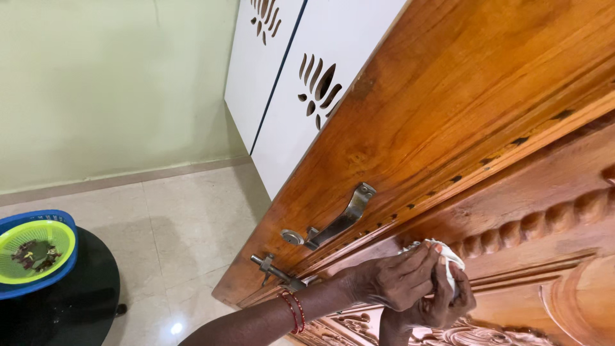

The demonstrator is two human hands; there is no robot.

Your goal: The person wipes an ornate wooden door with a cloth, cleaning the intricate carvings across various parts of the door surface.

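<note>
Both hands are bunched around a small white cloth (pixel 448 259), left hand (pixel 397 282) pressing it on the carved wooden door (pixel 448 115), right hand (pixel 442 304) pinching underneath. Risk imo: the cloth snags on the beaded carving or slips out, and knuckles could bump the metal latch (pixel 333 224) just left.

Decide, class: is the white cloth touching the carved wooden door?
Touching. The head view shows both hands, left hand and right hand, pressing the white cloth against the carved wooden door with no gap.

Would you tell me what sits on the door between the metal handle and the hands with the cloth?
In the head view, only bare carved wood of the door separates the handle from both hands with the white cloth.
</note>
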